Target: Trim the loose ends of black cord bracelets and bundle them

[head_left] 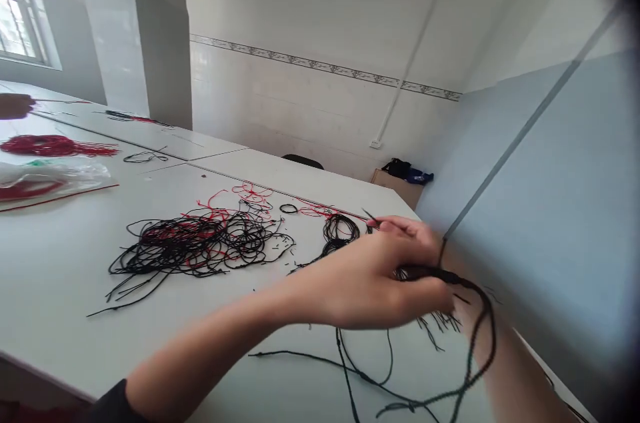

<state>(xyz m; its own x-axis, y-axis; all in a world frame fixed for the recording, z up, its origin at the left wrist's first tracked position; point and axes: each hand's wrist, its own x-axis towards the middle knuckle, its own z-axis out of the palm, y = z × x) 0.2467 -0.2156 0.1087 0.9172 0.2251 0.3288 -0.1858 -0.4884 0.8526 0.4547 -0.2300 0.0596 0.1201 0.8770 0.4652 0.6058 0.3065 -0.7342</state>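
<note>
My left hand [370, 280] reaches across the table from the lower left, its thumb and fingers closed on a black braided cord [483, 316]. The cord loops down to the right over my other forearm, and its thin ends trail below my left wrist. Behind and partly hidden by the left hand is my right hand [407, 230], fingers curled, with a thin dark pointed item [369, 215] sticking out by its fingertips. Just beyond my left hand lies a small coil of black cord [341, 228].
A tangled pile of black cords [185, 243] mixed with red threads spreads over the white table [55, 290]. Red cord bundles [45, 145] and a clear plastic bag [75, 173] lie at the left, near another person's hand [15, 106]. A blue-grey partition [545, 196] stands at the right.
</note>
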